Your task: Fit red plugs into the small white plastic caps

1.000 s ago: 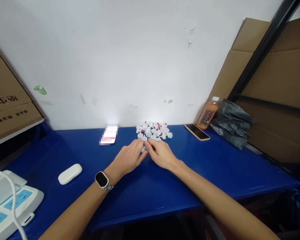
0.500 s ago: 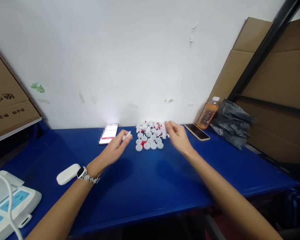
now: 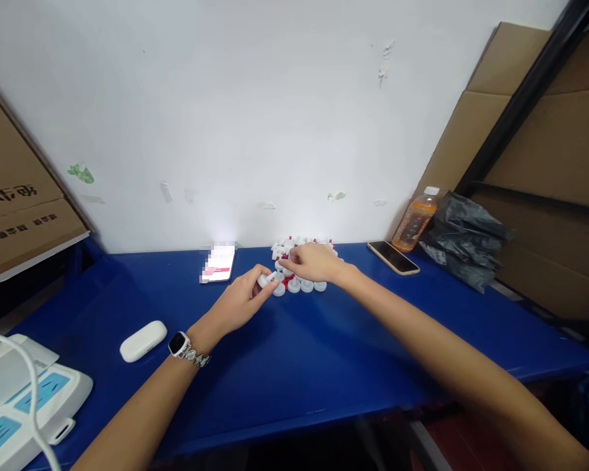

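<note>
**Hands at the cap pile**

On the blue table [image 3: 285, 366], the left hand [image 3: 240, 302] pinches a small white cap [image 3: 264, 280] between its fingertips. Just beyond, the right hand [image 3: 314, 261] curls over the pile of caps [image 3: 299, 282] near the wall; its grip is unclear.

Counts on the blue tabletop [image 3: 324, 366]

Two bare hands, left hand [image 3: 240, 302] and right hand [image 3: 317, 261]; one heap of small white and red plastic caps [image 3: 299, 282], too many and too small to number; two flat smartphones [image 3: 218, 265] [image 3: 392, 257]; one orange drink bottle [image 3: 416, 221]; one white oval case [image 3: 143, 340]; one crumpled black plastic bag [image 3: 466, 239]; one wristwatch [image 3: 179, 343].
</note>
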Demonstrator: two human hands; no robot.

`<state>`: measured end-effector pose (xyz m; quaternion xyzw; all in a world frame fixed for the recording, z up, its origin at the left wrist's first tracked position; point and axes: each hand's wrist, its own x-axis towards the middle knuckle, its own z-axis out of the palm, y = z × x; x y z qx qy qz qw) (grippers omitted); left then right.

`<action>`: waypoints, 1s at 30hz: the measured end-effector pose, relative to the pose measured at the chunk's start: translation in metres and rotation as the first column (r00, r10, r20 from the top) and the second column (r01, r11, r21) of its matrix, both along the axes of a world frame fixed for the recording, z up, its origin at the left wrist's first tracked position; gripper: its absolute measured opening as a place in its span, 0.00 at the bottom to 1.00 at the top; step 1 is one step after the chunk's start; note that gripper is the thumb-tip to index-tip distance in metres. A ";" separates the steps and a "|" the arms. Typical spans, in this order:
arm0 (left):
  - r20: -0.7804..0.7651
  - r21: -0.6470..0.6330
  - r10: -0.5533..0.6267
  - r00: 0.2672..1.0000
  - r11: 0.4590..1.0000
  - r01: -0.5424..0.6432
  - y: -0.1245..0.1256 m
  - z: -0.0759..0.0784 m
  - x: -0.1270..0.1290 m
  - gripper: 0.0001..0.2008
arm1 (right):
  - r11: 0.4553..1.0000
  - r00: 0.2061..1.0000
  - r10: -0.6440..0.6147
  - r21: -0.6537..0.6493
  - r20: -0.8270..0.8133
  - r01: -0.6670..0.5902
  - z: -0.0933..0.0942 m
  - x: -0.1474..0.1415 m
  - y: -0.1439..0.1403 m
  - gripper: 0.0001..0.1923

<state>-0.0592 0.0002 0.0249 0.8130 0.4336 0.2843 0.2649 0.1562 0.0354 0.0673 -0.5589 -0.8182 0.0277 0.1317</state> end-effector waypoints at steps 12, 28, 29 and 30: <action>-0.012 0.142 -0.096 0.995 0.985 0.097 -0.007 -0.006 0.020 0.13 | 0.971 0.860 0.207 -0.007 -0.466 -0.237 -0.030 -0.003 -0.055 0.14; -0.217 0.285 0.197 0.956 0.950 -0.131 0.021 -0.026 -0.026 0.10 | 0.991 0.758 0.119 0.026 -0.641 -0.133 -0.040 0.008 -0.045 0.20; -0.235 0.304 0.175 0.956 0.948 -0.098 0.024 -0.025 -0.018 0.11 | 0.991 0.744 0.119 0.030 -0.657 -0.132 -0.040 0.010 -0.044 0.20; -0.257 0.317 0.154 0.954 0.946 -0.067 0.028 -0.024 -0.011 0.11 | 0.991 0.731 0.119 0.032 -0.672 -0.131 -0.040 0.011 -0.043 0.20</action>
